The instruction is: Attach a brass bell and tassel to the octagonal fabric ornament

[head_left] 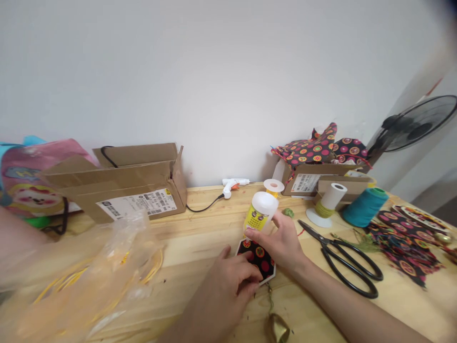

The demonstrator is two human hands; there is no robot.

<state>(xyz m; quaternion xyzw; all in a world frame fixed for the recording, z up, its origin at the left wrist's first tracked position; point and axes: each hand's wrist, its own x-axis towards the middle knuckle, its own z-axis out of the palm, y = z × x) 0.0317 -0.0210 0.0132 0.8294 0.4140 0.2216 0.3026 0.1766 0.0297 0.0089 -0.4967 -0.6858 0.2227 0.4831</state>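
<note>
A white plastic glue bottle (263, 209) with a yellow label is tipped nozzle-down over a hexagonal patterned fabric piece (262, 262). My right hand (285, 238) is closed around the lower part of the bottle; the nozzle is hidden behind the fingers. The fabric piece is black with red and orange round motifs and a pale border. Curled over its left and near edges, my left hand (232, 281) holds it on the table. A brass-coloured bell (279, 328) hangs from the piece's near corner on a green cord, lying towards me.
Black scissors (342, 259) lie open-bladed to the right, near a teal thread cone (366, 207) and a white spool (330, 202). A white glue gun (233, 186) rests by the wall. Cardboard boxes (135, 190) stand behind. Clear plastic bags (96, 281) cover the left side.
</note>
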